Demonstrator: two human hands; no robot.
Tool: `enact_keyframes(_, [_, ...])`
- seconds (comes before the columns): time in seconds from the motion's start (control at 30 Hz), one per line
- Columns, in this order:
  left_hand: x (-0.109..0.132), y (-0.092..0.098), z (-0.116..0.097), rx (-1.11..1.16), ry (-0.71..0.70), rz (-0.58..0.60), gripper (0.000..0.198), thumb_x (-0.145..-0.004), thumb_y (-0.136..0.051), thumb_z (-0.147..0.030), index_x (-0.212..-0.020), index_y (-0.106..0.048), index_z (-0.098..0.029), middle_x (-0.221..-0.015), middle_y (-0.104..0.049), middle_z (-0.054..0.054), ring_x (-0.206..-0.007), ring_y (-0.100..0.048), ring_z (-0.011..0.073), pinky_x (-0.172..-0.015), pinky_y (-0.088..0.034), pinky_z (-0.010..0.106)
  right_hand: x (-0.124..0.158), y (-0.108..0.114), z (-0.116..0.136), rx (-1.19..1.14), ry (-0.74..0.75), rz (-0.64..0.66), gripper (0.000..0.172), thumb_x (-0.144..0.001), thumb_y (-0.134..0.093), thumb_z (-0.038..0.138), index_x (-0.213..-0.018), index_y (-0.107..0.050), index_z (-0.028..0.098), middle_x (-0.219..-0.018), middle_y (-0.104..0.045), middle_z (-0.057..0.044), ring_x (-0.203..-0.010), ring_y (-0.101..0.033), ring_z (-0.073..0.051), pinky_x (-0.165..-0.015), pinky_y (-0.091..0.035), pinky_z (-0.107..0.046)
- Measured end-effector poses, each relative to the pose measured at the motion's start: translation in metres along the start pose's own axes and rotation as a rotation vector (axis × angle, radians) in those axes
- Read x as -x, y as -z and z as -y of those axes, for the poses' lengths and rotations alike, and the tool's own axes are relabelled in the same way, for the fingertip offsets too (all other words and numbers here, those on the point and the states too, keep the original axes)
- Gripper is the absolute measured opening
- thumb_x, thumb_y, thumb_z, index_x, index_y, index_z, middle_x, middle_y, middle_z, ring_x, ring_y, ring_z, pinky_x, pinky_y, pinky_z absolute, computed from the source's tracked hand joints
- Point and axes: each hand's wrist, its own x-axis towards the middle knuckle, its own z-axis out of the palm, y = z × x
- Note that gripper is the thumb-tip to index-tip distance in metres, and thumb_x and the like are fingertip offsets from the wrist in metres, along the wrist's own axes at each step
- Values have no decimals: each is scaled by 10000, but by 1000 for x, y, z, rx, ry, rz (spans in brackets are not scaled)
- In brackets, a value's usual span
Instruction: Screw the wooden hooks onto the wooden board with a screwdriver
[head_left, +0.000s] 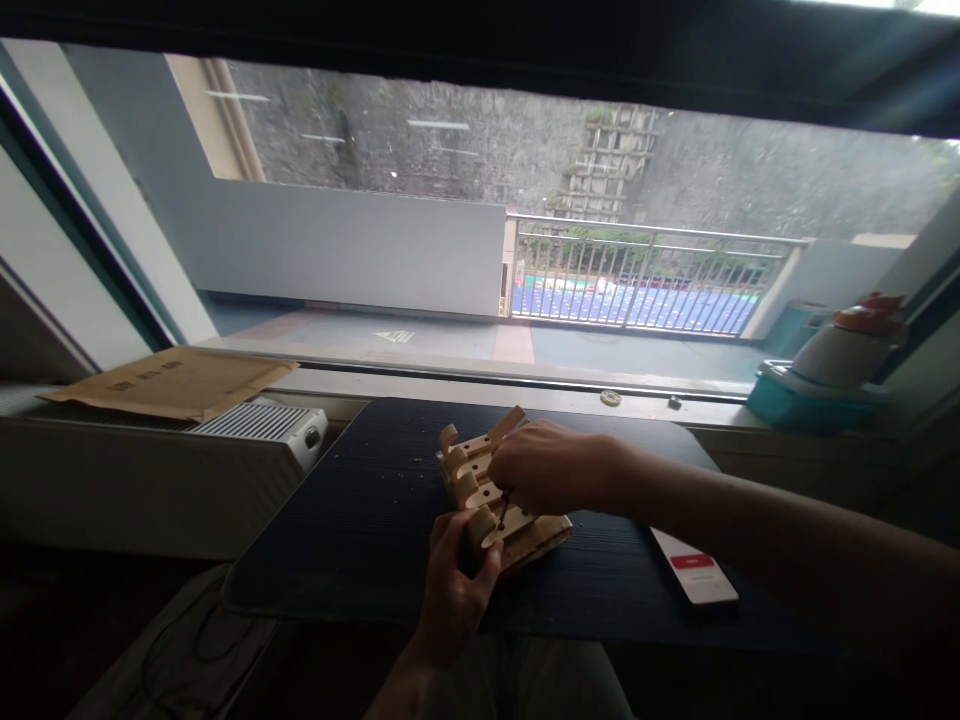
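A small wooden assembly (551,532) lies on the dark table, made of light strips with round dark holes and curved end pieces along its left side. My left hand (459,580) grips its near left corner, thumb and fingers on either side of the nearest curved piece (481,525). Over the middle of the assembly, my right hand (544,465) is closed around a thin dark metal tool (504,510). The tool points down at the nearest strip; its upper part is hidden in the fist, so its exact kind is unclear.
The dark table (337,540) stands below a window. A lit phone (696,568) lies under my right forearm. A roll of tape (610,398) sits on the sill, with a teal box (814,400) at right. A brown envelope (180,380) rests on the white radiator (150,490).
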Motion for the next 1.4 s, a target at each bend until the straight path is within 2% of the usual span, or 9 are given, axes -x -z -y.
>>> enact_keyframes(0.2, [0, 0, 1, -25, -12, 13, 210, -787, -596, -242, -990, -564, -204, -968, -551, 52, -963, -565, 202, -860, -469, 331, -4, -4, -11, -103, -139, 1, 213, -794, -528, 288, -842, -663, 131, -786, -648, -55, -652, -543, -135, -543, -328, -251])
enact_keyframes(0.37, [-1, 1, -1, -25, -12, 20, 223, -792, -596, -246, -1007, -551, -203, -960, -547, 49, -982, -557, 201, -892, -455, 336, -3, 8, -6, -55, -74, 31, 221, -751, -606, 273, -941, -664, 176, -857, -651, -44, -775, -567, -173, -572, -342, -257])
enact_keyframes(0.5, [-1, 1, -3, -23, 1, 26, 232, -791, -599, -256, -1011, -545, -203, -964, -547, 54, -990, -560, 208, -900, -454, 350, -1, 13, -5, -11, -34, 34, 152, -737, -623, 201, -876, -666, 153, -775, -632, -39, -713, -555, -156, -542, -330, -245])
enact_keyframes(0.8, [-1, 1, -2, -19, 43, 31, 218, -777, -611, -291, -969, -555, -207, -963, -557, 56, -988, -560, 215, -917, -438, 376, 2, 8, -14, -118, -73, 36, 190, -804, -529, 249, -848, -664, 123, -851, -640, -63, -719, -539, -136, -594, -349, -246])
enact_keyframes(0.97, [-4, 4, -9, 24, 154, 44, 392, -762, -626, -326, -1118, -510, -209, -1081, -592, 72, -1049, -560, 227, -959, -418, 405, 4, 5, -15, -158, -48, 26, 154, -798, -545, 242, -855, -641, 136, -796, -632, -35, -661, -522, -121, -572, -344, -242])
enact_keyframes(1.07, [-8, 6, -16, -6, 186, -5, 419, -746, -641, -333, -1127, -516, -210, -1101, -604, 73, -1054, -562, 229, -967, -413, 410, 3, 0, -17, -163, -15, -18, 133, -801, -546, 232, -876, -615, 148, -788, -630, -23, -655, -524, -122, -587, -357, -246])
enact_keyframes(1.2, [-14, 4, -21, -79, 156, -54, 374, -739, -636, -332, -1078, -541, -206, -1062, -623, 68, -984, -594, 222, -925, -448, 391, 1, -7, -23, -159, -11, -39, 156, -804, -543, 223, -931, -584, 142, -809, -637, -34, -663, -544, -128, -613, -381, -257])
enact_keyframes(1.4, [-16, 0, -25, -167, 50, -64, 337, -744, -635, -335, -1054, -557, -227, -955, -644, 28, -883, -622, 196, -872, -480, 351, 0, -5, -23, -155, 25, -21, 154, -835, -490, 224, -868, -608, 131, -848, -628, -66, -682, -567, -160, -625, -428, -310])
